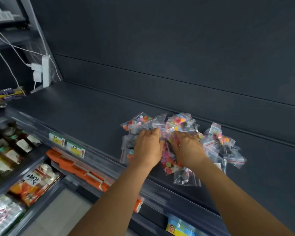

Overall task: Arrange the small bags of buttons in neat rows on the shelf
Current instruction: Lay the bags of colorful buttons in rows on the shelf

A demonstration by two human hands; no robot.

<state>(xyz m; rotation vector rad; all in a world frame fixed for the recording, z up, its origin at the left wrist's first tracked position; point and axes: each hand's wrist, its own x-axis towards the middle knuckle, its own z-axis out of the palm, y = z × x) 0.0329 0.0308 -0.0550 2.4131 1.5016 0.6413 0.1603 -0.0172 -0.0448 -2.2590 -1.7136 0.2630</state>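
Both hands, left hand (147, 145) and right hand (187, 147), press curled fingers into the heap of button bags (175, 123) right of centre on the dark shelf (85, 106), whether pinching any unclear; slippery bags near the front edge could slide off.

Both bare forearms reach forward, converging. The left hand (147, 147) and right hand (187, 148) lie palm-down, just beside each other, fingers curled downward, fingertips hidden.
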